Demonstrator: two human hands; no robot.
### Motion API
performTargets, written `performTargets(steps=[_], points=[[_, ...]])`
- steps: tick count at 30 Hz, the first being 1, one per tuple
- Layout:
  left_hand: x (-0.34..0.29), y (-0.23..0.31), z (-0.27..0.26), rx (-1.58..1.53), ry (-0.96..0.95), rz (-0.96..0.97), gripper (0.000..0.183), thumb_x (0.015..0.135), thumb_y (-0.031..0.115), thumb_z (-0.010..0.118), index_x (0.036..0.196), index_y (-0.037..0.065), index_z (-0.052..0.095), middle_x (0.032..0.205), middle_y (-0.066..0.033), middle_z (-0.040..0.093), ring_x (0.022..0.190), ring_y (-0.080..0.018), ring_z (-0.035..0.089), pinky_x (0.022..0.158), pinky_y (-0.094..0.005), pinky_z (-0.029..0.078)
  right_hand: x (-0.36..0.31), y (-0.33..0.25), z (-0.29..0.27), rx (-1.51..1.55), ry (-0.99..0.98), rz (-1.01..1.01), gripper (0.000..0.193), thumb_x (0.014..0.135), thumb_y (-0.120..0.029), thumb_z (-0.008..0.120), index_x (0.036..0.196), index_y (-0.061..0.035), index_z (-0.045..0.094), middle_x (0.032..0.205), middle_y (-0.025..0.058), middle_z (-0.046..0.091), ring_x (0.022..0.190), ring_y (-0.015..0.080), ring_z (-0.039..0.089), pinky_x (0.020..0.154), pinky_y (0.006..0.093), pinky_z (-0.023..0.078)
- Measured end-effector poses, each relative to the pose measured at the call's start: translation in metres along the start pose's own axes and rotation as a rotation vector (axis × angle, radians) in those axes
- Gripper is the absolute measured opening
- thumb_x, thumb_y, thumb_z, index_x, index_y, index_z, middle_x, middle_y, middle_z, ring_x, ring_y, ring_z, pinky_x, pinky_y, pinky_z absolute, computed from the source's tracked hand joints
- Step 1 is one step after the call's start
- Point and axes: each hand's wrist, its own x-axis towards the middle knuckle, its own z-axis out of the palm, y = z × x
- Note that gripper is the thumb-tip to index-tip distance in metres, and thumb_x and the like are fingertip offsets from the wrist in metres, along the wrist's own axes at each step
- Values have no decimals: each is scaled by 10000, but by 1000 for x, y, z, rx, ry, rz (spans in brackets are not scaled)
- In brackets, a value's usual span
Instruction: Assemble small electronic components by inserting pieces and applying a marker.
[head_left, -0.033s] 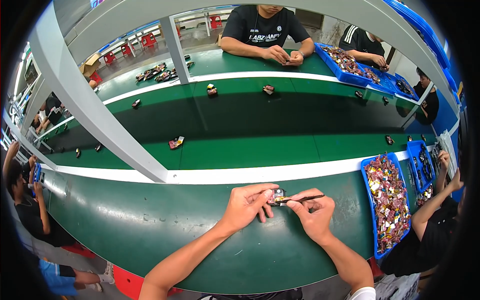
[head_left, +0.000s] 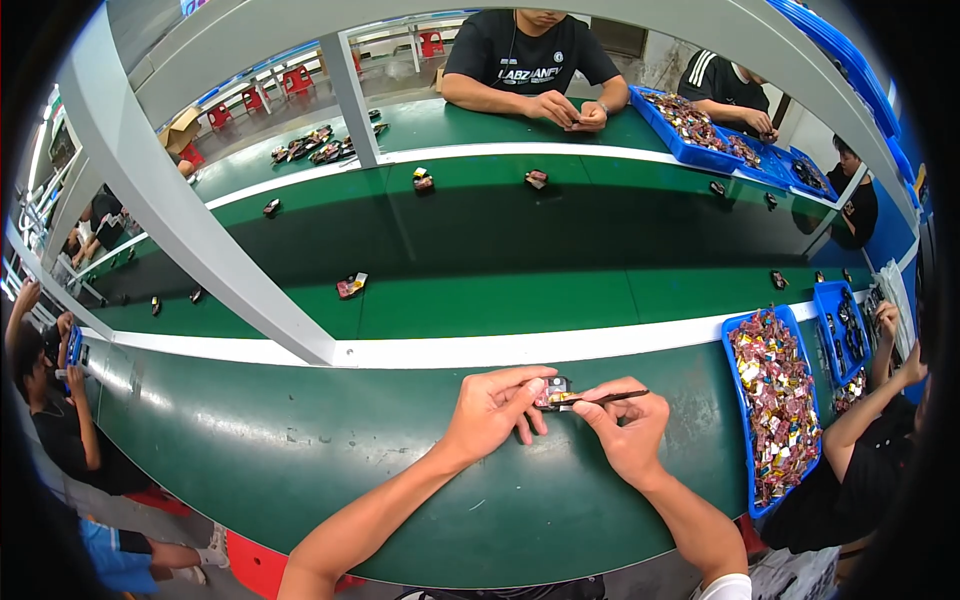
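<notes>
My left hand (head_left: 494, 410) is closed on a small black part (head_left: 557, 385) with pinkish and yellow pieces on it, held just above the green worktop (head_left: 400, 440). A slim dark tool (head_left: 625, 396), shaped like tweezers, is pinched in my right hand (head_left: 628, 428). Its tip reaches the small part beside my left thumb. Fingers cover much of the part, so its exact kind does not show. To the right of my right hand stands a blue tray (head_left: 741, 400) heaped with small pink, yellow and silvery pieces (head_left: 775, 410).
A white rail (head_left: 480, 351) separates the worktop from a green conveyor belt (head_left: 480, 305) with scattered small black parts. A grey slanted post (head_left: 200, 190) rises at the left. Co-workers sit across the belt and at both sides; another blue tray (head_left: 826, 290) lies further right.
</notes>
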Motion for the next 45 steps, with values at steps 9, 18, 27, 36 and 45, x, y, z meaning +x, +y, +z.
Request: performTargets(steps=[9,18,27,36,45], points=[[0,-1,1,-6,12,-1,313,1022,118,589,1257,-85,629,919,-153,708,668,-175,702,495,-262,561,-1,-3,1,-137,7,-71,113,805,3,820,878,-10,735,695,0,691,458,-17,405,433,194,263],[1,-2,0,-13,24,10,300,1021,105,587,1242,-92,632,921,-160,712,649,-176,696,475,-263,553,1,-5,1,-91,24,-50,123,809,13,812,894,-10,725,705,7,690,465,-11,427,438,186,289],[1,-3,1,-25,41,14,295,1020,103,588,1233,-95,636,950,-170,713,644,-176,693,467,-259,545,3,-12,0,-258,-34,-226,119,778,8,815,855,-27,731,837,70,768,426,31,450,433,204,339],[-2,0,4,1,56,-5,282,1013,98,601,1224,-84,645,910,-149,718,636,-154,684,467,-249,535,3,-14,-2,-349,-101,-456,147,745,31,796,832,-70,732,854,64,774,399,71,467,428,233,332],[0,4,11,113,111,-13,227,989,43,614,1172,-83,658,864,-132,716,625,-125,667,467,-257,536,2,-12,1,-538,-119,-703,263,625,78,754,823,-93,727,851,41,768,483,130,563,421,257,315]])
